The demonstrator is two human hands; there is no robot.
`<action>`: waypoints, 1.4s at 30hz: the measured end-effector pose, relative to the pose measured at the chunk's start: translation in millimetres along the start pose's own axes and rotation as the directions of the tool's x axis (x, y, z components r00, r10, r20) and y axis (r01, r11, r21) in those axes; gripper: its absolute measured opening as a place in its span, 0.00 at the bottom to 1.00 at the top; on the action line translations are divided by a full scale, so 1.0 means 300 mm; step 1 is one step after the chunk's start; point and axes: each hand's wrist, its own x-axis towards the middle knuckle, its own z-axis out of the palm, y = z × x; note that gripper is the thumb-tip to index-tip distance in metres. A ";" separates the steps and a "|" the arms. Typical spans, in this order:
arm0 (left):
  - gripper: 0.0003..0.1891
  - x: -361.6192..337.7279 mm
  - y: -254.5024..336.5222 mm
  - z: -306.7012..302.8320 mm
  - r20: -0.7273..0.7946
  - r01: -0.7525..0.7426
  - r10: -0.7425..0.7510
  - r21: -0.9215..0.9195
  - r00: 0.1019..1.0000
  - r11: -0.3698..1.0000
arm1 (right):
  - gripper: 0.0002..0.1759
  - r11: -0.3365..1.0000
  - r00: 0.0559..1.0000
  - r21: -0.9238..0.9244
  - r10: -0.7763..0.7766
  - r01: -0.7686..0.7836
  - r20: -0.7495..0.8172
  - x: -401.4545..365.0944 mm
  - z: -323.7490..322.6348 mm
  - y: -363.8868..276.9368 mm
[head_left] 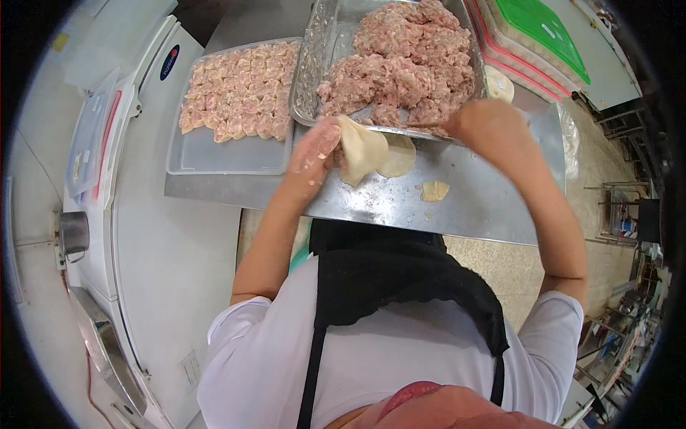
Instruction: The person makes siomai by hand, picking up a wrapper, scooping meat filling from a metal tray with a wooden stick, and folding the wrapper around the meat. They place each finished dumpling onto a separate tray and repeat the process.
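My left hand is closed on a pale, floppy dumpling wrapper at the table's near side. Part of another round wrapper shows just beyond it. Bits of minced meat cling to my left fingers. At the near right corner of a deep metal pan, my right hand is closed and slightly blurred. A thin tool seems to stick out of it towards the minced meat, but I cannot make out its kind. The meat is heaped in the pan.
A plastic tray of filled dumplings stands left of the pan. Stacked containers with a green lid are at the back right. A torn dough scrap lies on the metal table. A white freezer stands at left.
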 end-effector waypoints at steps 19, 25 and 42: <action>0.15 -0.016 0.210 -0.134 -0.173 -0.114 0.297 0.658 0.939 0.745 | 0.23 0.908 0.986 0.391 0.106 -0.149 0.130 0.151 0.099 -0.092; 0.19 0.045 0.122 -0.116 -0.189 -0.246 0.235 -0.037 0.953 0.968 | 0.23 0.503 0.960 0.830 0.247 -0.240 0.128 0.074 0.100 -0.029; 0.42 0.310 0.056 0.191 -0.103 -0.023 -0.077 -0.731 0.992 0.682 | 0.12 0.817 0.914 0.485 0.398 -0.313 -0.081 -0.008 -0.033 -0.064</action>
